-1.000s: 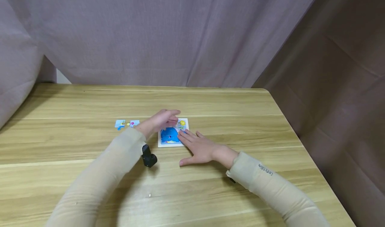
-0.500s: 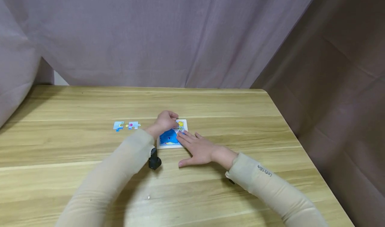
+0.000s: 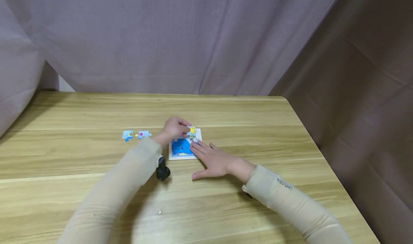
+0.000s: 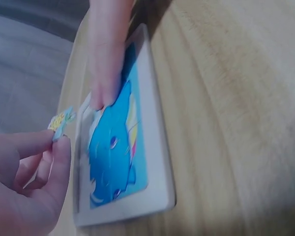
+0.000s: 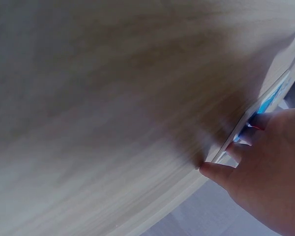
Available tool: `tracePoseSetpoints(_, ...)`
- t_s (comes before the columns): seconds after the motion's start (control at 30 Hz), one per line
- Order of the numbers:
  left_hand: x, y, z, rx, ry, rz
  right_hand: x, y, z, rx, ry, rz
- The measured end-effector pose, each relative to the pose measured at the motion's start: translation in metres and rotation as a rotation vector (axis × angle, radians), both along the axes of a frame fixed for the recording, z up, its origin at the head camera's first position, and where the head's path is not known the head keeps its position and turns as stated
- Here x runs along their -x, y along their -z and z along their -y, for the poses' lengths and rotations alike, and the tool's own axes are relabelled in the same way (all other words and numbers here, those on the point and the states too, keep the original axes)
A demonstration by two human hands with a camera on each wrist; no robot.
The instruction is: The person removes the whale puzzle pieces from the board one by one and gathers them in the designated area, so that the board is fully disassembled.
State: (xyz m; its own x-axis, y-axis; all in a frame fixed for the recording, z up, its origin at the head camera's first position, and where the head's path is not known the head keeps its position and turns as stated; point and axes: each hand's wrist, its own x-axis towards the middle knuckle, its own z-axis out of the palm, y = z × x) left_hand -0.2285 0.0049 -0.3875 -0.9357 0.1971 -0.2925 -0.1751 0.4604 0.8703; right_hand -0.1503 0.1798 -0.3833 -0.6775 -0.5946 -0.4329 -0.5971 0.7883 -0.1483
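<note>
A square puzzle board (image 3: 185,158) with a pale rim and a blue whale picture (image 4: 110,142) lies flat on the table. Between thumb and index finger my left hand (image 3: 174,127) pinches a puzzle piece (image 3: 192,130) with a yellow sun-like flower on it. In the left wrist view that piece (image 4: 62,122) is lifted off the board, over its far side. My right hand (image 3: 215,160) lies with straight, spread fingers on the board's right part, covering some of the picture; its thumb is out on the wood.
Two light-blue puzzle pieces lie left of the board: one piece (image 3: 127,134) farther out, another piece (image 3: 143,134) beside my left wrist. A black wrist camera (image 3: 162,169) hangs under my left cuff. A grey curtain (image 3: 145,50) stands behind the wooden table (image 3: 226,111).
My left hand reached down to the flower piece in the board's upper part, took hold of it and lifted it out. The right hand has stayed in place on the board.
</note>
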Motion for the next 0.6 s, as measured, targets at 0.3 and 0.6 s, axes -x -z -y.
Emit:
tracePoseSetpoints(0.3, 0.006, -0.007, 0.018, -0.033, -0.002, -0.011, -0.001, -0.001, -0.002, -0.006, -0.005, -0.006)
tracePoseSetpoints(0.6, 0.011, -0.012, 0.037, -0.078, -0.021, 0.028, 0.001, -0.002, -0.003, -0.009, -0.012, -0.008)
